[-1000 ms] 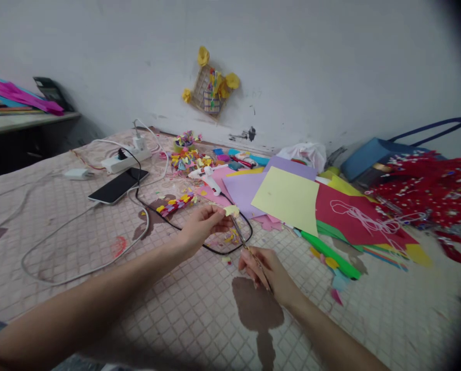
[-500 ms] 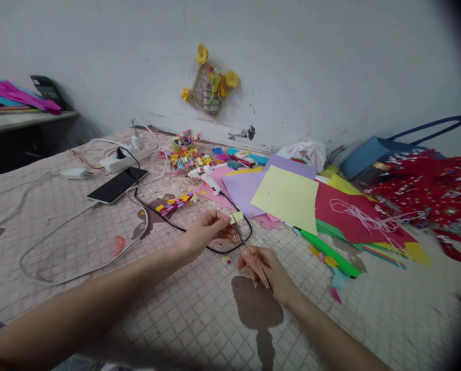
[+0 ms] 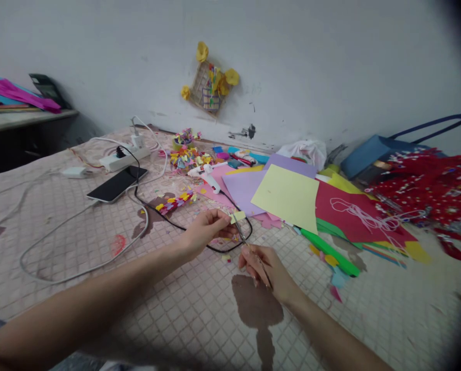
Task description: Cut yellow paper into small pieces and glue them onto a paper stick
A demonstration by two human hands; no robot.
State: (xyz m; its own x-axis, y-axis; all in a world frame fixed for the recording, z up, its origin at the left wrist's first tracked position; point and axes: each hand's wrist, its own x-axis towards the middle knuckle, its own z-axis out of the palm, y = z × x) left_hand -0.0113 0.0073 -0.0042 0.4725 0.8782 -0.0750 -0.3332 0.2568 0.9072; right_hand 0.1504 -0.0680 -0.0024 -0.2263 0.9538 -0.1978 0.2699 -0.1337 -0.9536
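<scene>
Between the thumb and fingers of my left hand (image 3: 214,226) is a small pale yellow paper piece (image 3: 238,216). My right hand (image 3: 265,265) is closed on a pair of scissors (image 3: 241,234), whose blades point up and left and meet the paper close to my left fingertips. Beneath both hands a black cable (image 3: 225,251) curves over the quilted cloth (image 3: 184,314). Behind them lie a white glue gun (image 3: 208,178) and a large pale yellow sheet (image 3: 286,196) on top of purple sheets (image 3: 244,190).
A tablet (image 3: 118,184) and a power strip (image 3: 122,158) with white cables lie at the left. Small paper cutouts (image 3: 187,157) are heaped at the back. Red sheets (image 3: 342,211), white string (image 3: 369,219), a green roll (image 3: 331,252) and a blue bag (image 3: 373,154) are at the right.
The small yellow paper has shifted slightly at the scissor blades and shows a straighter outline. Both hands have stayed nearly in place.
</scene>
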